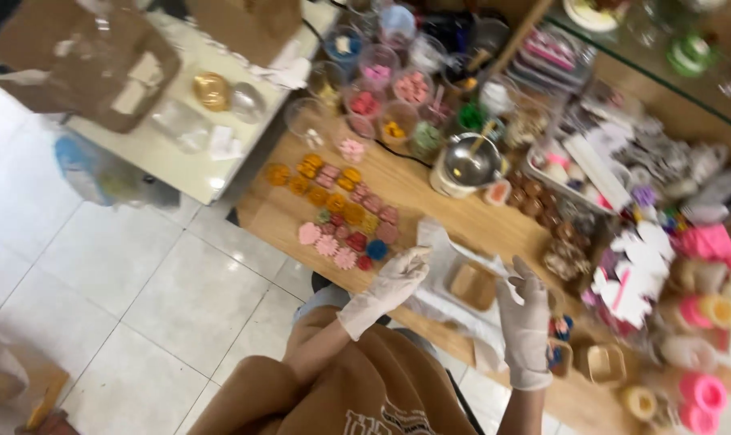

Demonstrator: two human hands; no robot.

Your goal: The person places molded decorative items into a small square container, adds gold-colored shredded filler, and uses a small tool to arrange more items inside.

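Note:
Both my hands wear white gloves and hover over a wooden table (pixel 281 213). My left hand (pixel 394 282) reaches toward a white cloth or paper (pixel 454 300), fingers curled at its left edge, next to a cluster of small coloured flower-shaped pieces (pixel 341 211). My right hand (pixel 527 314) is raised at the cloth's right side, fingers apart; the picture is too blurred to tell whether it pinches anything. A small tan square mould (pixel 473 285) lies on the cloth between my hands.
A metal pot on a white base (pixel 468 165) stands behind the cloth. Several clear cups of coloured pieces (pixel 382 97) fill the far side. Pink and white moulds (pixel 696 274) crowd the right. A white side table (pixel 184 133) stands left, over tiled floor (pixel 116 274).

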